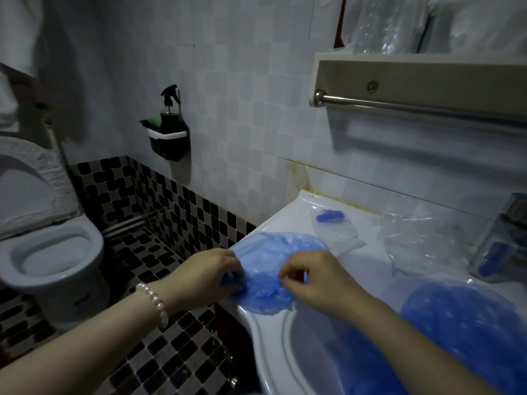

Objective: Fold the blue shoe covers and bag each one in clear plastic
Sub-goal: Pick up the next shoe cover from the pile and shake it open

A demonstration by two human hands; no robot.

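Note:
A blue shoe cover [273, 252] lies spread on the left rim of the white washbasin [370, 266], its near part bunched. My left hand [208, 276] pinches its left edge. My right hand [316, 277] pinches the crumpled film just to the right. Behind them, a small clear plastic bag [333, 228] holds a folded blue cover [330, 216]. Loose clear plastic bags [422, 240] lie further right. A heap of blue shoe covers [462, 323] fills the basin at the right.
A metal tap [502, 235] stands at the basin's right end, with something blue in clear plastic in front of it. A shelf with a towel rail [427, 105] hangs above. A toilet [48, 246] stands at the left over a checkered floor. A spray bottle [170, 109] sits in a wall holder.

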